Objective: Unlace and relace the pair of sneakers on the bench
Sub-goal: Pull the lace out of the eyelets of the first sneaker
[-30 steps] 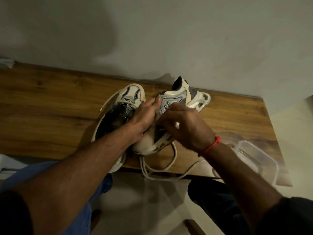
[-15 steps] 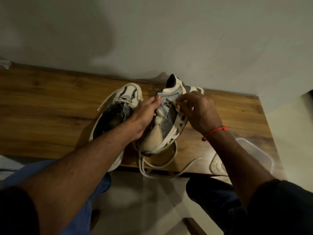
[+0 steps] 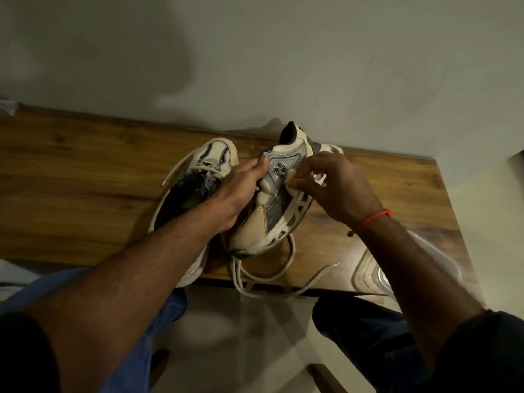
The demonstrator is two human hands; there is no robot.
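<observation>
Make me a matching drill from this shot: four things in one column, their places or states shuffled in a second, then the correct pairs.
Things:
1. tilted sneaker
2. flat sneaker
3. loose lace
4. plastic container

States:
A. hangs over the bench's front edge
B. lies at the bench's right end, clear
C. gripped by the left hand, tipped on its side
D. rests on the bench, partly under the left forearm

Pairs: 1-C, 2-D, 3-A, 4-B
</observation>
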